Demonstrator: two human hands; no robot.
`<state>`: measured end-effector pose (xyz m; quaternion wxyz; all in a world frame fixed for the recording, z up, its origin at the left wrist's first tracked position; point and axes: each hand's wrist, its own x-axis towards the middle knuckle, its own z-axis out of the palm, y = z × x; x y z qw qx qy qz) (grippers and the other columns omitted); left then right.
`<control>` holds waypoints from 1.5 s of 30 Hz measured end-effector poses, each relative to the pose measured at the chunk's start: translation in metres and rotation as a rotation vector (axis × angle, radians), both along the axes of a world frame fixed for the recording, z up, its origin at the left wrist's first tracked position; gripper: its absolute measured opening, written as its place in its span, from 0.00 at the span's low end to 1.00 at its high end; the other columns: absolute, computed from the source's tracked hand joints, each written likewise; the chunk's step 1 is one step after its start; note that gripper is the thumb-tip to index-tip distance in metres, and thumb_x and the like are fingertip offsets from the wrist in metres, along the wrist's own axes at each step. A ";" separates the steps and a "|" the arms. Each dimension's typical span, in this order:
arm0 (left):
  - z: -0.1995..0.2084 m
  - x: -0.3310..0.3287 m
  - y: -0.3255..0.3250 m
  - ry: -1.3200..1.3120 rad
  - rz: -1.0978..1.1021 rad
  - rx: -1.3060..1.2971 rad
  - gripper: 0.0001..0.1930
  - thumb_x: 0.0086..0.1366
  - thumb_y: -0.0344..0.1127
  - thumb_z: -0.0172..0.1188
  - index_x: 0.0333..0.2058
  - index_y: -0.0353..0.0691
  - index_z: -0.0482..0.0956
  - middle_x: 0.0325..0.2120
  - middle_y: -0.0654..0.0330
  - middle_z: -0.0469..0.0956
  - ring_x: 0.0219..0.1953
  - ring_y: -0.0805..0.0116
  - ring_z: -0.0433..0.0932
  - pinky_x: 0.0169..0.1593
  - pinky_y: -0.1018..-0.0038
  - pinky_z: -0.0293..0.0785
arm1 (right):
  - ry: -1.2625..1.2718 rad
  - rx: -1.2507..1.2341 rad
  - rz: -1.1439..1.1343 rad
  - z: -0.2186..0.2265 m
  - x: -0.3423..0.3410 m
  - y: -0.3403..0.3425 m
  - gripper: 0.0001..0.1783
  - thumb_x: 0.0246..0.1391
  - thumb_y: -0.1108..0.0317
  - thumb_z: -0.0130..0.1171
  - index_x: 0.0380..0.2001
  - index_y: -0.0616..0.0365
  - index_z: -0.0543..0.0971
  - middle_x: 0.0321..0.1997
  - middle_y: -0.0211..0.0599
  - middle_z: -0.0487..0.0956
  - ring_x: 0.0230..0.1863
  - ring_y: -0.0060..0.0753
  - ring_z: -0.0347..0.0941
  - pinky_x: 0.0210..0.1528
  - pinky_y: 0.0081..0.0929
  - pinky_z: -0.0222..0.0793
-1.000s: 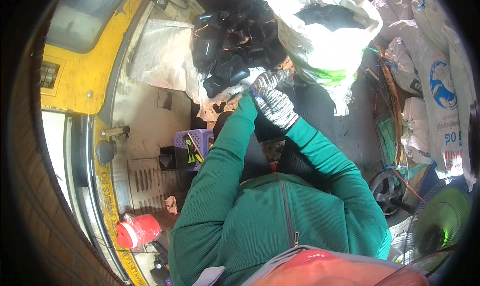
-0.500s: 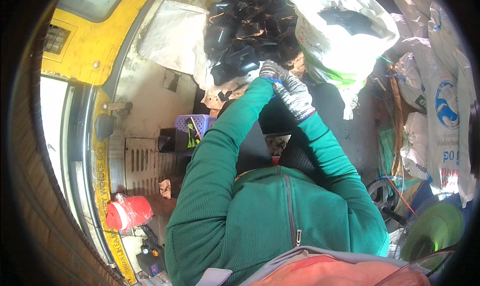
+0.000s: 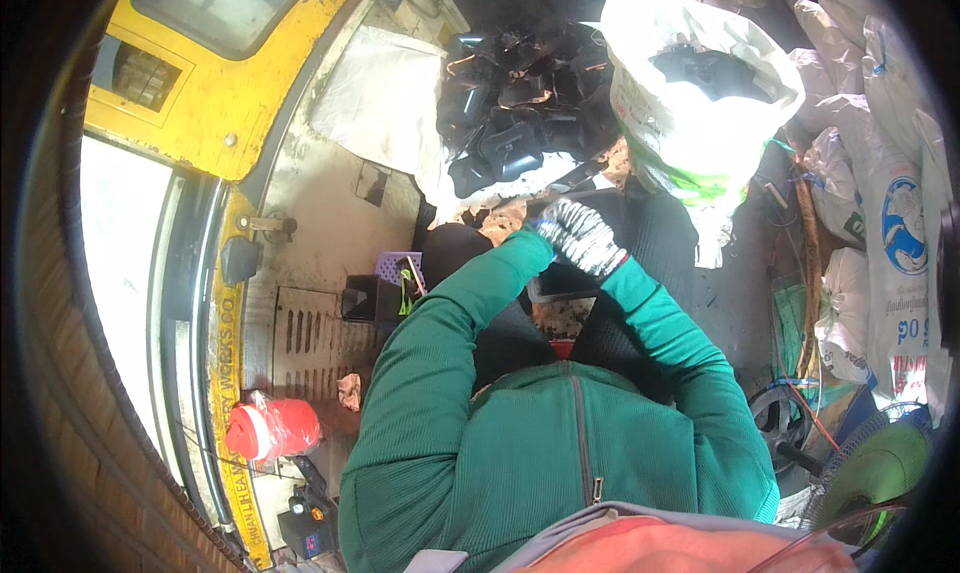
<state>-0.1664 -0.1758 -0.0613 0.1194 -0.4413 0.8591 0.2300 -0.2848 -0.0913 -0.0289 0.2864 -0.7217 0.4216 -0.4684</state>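
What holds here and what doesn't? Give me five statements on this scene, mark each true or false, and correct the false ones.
1. The right hand wears a black-and-white patterned glove. True.
2. The heap of black pieces lies to the right of the open white sack. False: the heap lies to its left.
3. Something dark shows inside the sack's mouth. True.
4. The red container is on the person's right. False: it is on the left.
5. The person's jacket is green. True.
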 end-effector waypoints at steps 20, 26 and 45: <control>-0.015 0.111 -0.212 -0.014 0.534 -0.055 0.35 0.59 0.61 0.58 0.60 0.46 0.71 0.54 0.47 0.76 0.57 0.49 0.74 0.60 0.59 0.68 | -1.514 0.942 -0.155 0.013 -0.035 -0.011 0.15 0.60 0.62 0.60 0.46 0.57 0.77 0.29 0.32 0.78 0.23 0.25 0.72 0.24 0.22 0.69; -0.111 0.185 -0.280 -0.162 0.886 -0.024 0.39 0.60 0.59 0.59 0.65 0.46 0.64 0.64 0.48 0.65 0.67 0.52 0.64 0.68 0.60 0.60 | -1.544 1.041 -0.246 0.022 -0.052 -0.021 0.14 0.62 0.64 0.59 0.48 0.55 0.75 0.33 0.31 0.78 0.31 0.27 0.75 0.30 0.25 0.73; -0.276 0.253 -0.451 -0.359 0.852 -0.151 0.41 0.61 0.49 0.62 0.70 0.61 0.52 0.66 0.45 0.60 0.65 0.45 0.64 0.67 0.58 0.63 | -1.061 1.345 -0.525 -0.005 -0.054 -0.071 0.14 0.58 0.67 0.61 0.46 0.57 0.74 0.29 0.27 0.74 0.26 0.21 0.71 0.23 0.21 0.68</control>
